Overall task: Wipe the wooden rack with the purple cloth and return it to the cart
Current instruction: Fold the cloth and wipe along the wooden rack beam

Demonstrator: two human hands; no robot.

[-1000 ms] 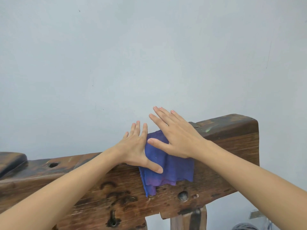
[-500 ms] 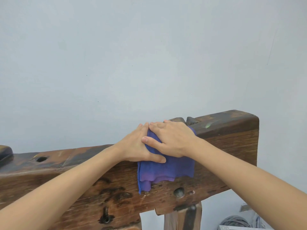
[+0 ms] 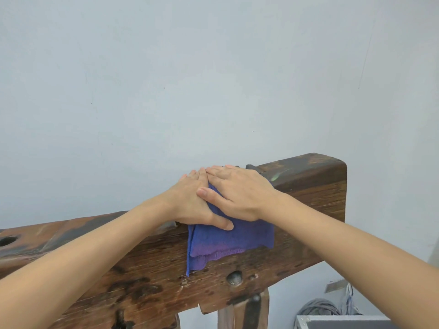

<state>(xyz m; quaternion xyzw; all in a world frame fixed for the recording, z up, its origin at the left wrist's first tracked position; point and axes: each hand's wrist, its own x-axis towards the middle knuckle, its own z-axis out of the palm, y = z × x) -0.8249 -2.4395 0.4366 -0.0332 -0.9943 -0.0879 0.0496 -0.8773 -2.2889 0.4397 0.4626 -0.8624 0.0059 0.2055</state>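
Hands [image 3: 213,200] press cloth [image 3: 228,243] (on rack [image 3: 308,186]).

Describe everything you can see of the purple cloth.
The purple cloth is a soft, folded, blue-violet rag, its layered edges showing at the lower left. It drapes over the top edge of the wooden rack and hangs down its front face. The left hand and right hand lie flat on its upper part.

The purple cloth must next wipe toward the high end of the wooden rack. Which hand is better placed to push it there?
Probably the right hand: it lies flat over most of the purple cloth, nearest the raised end of the wooden rack. The left hand presses only the cloth's left edge.
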